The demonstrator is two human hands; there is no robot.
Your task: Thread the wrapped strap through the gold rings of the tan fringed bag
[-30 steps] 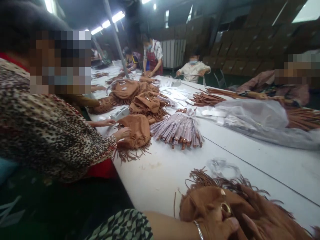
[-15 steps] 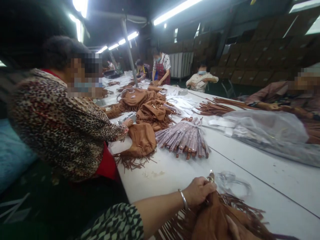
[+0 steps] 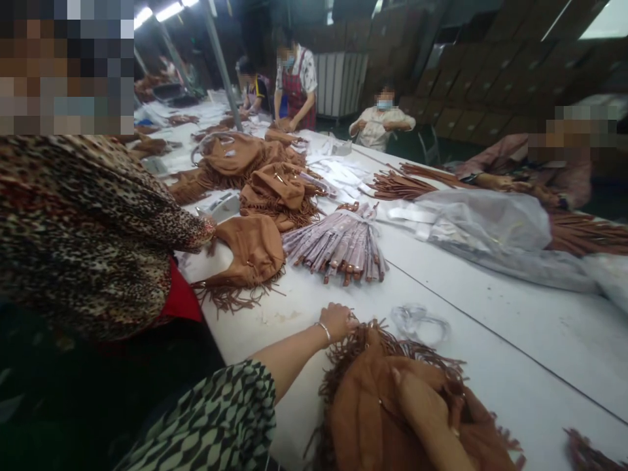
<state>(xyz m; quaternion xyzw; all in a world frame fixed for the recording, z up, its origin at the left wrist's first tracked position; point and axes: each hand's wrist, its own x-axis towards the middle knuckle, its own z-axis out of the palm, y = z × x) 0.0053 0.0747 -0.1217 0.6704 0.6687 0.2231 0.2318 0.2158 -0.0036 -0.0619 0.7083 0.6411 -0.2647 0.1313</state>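
"Where's the bag you have in front of you?"

"My brown fringed bag [image 3: 358,418] is at the bottom of the frame, right of centre. It lies on the white table [image 3: 500,340], close to me, I'd say so that both my hands can reach it and the table takes its weight."

"What's your left hand [image 3: 337,322] doing?"

"It's at the bag's upper left edge, by the fringe [image 3: 444,358], fingers curled well in. They may be pinching something there, but I can't tell what. Holding that edge would probably steady the bag."

"And your right hand [image 3: 424,405]?"

"It's lower, over the middle of the bag, partly closed, with the thumb laid along the leather. The other fingers are mostly hidden, so I can't tell how far they're bent or whether they grip anything. From there it likely keeps the body of the bag from sliding."

"What's just past it?"

"Some crumpled clear plastic [image 3: 422,324], just beyond the fringe. Near the centre there's a bundle of wrapped strips [image 3: 343,242], drawn together at the top and fanned below, perhaps by a tie. Left of that is another fringed bag [image 3: 255,248], beside a co-worker's patterned sleeve [image 3: 171,209], within that person's easy reach, I'd judge."
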